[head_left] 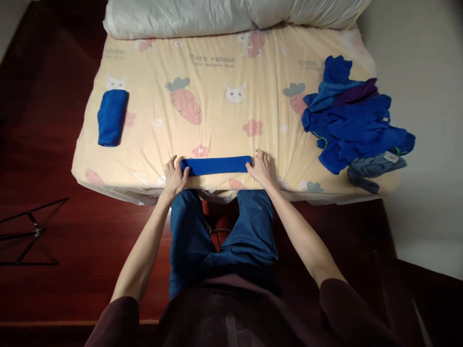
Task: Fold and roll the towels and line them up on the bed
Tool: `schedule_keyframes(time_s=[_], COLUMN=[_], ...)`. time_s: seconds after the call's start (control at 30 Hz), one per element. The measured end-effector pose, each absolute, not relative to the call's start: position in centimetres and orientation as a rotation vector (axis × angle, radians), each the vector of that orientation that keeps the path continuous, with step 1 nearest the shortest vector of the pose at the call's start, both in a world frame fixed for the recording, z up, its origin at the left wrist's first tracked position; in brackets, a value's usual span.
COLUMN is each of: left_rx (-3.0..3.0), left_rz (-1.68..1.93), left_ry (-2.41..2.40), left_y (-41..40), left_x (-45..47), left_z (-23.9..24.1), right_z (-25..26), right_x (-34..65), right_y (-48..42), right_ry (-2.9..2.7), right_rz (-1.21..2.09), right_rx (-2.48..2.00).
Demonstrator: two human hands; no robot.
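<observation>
A blue cloth (216, 165) folded into a long narrow strip lies near the front edge of the bed (217, 106). My left hand (174, 175) rests on its left end, fingers curled over the cloth. My right hand (260, 167) holds the right end, fingers bent around it. A folded blue cloth (112, 117) lies at the bed's left side. A heap of unfolded blue and grey cloths (356, 126) sits at the right.
The bed has a yellow sheet printed with rabbits and carrots, and pillows (231, 17) at the far end. Dark wooden floor (43, 159) surrounds it on the left. A thin black metal stand (31, 233) lies on the floor at left. My legs stand against the bed's front edge.
</observation>
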State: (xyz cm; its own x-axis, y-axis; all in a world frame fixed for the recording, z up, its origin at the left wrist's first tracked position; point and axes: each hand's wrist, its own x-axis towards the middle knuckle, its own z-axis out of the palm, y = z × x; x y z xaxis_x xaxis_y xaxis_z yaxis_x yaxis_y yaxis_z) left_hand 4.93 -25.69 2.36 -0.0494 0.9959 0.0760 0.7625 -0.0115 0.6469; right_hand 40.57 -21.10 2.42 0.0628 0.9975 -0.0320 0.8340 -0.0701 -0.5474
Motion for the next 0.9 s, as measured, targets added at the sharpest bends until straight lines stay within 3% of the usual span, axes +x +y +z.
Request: schedule_keyframes(time_s=[0.1, 0.3, 0.47, 0.67, 0.8, 0.9], left_rx=[1.999, 2.122, 2.079, 2.084, 1.75, 1.019], left_rz=[0.799, 0.69, 0.68, 0.641, 0.886, 1.137], left_ry=[1.752, 1.482, 1.491, 1.596, 1.812, 1.802], left_y=[-26.3, -25.0, -24.8, -25.7, -29.6, -33.4], left_x=[9.0, 13.3, 10.2, 6.6, 6.4, 8.5], left_z=[4.2, 2.8, 0.5, 1.4, 2.1, 2.1], right_z=[4.0, 2.8, 0.7, 0.7, 1.8, 2.9], right_x=[36.4, 30.8, 34.2, 38.7, 40.8, 42.3], right_y=[-21.8, -22.5, -22.0, -21.7, -20.7, -18.5], right_ry=[-1.996, -2.363, -2.388, -2.348, -2.383, -2.413], right_rz=[0.402, 0.494, 0.505, 0.452, 0.534, 0.7], right_rx=[-1.774, -1.478, -1.509, -1.629, -1.616, -1.581])
